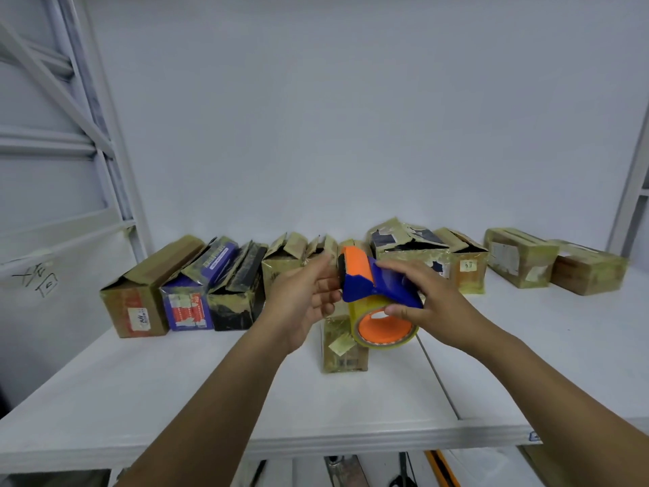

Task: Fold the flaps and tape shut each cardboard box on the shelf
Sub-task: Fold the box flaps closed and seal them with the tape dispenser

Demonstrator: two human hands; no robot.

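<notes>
My right hand (426, 304) grips a blue and orange tape dispenser (372, 286) loaded with a yellowish roll of tape (386, 330), held in the air above a small brown box (344, 349) pulled forward on the white shelf (175, 388). My left hand (305, 297) is beside the dispenser's orange front end, fingers relaxed and touching its left side. The box's top is hidden behind the dispenser and hands. Several worn cardboard boxes stand in a row behind, some with flaps up, such as the leftmost box (140, 297).
Two closed boxes (516, 258) lie at the far right of the shelf. A white metal rack upright (116, 170) rises at the left and another (632, 191) at the right. The white wall is close behind the boxes.
</notes>
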